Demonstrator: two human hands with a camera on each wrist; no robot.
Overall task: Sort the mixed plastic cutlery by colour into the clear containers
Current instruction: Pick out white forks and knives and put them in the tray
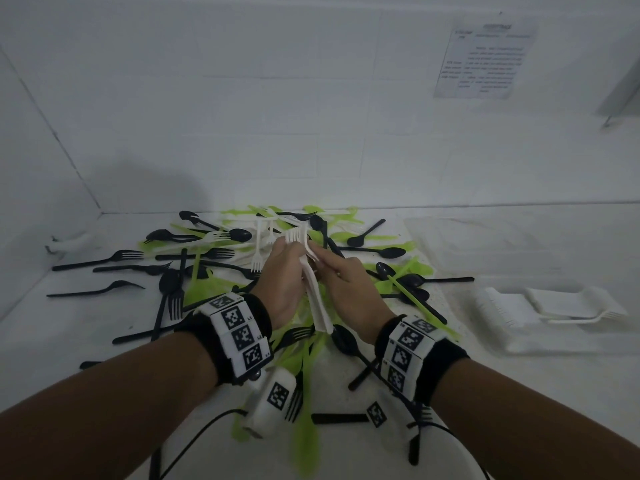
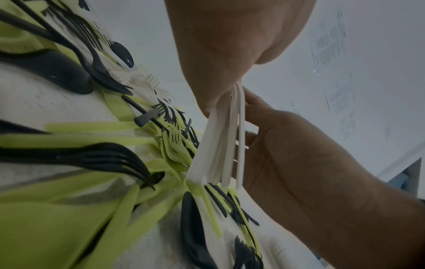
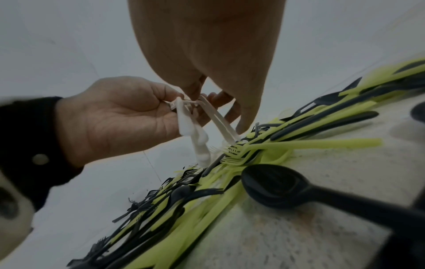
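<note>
Right now the left hand (image 1: 282, 282) and right hand (image 1: 349, 285) both hold a bunch of white forks (image 1: 313, 292) tight, which likely goes next into the clear box (image 1: 512, 341) of white ones.

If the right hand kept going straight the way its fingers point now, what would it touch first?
The right hand points up-left at the bundle of white forks held by the left hand. It already touches that bundle, so it would likely press straight into it.

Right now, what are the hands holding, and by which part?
The left hand grips a bunch of white forks just below the prongs; the right hand pinches one fork there too.
</note>
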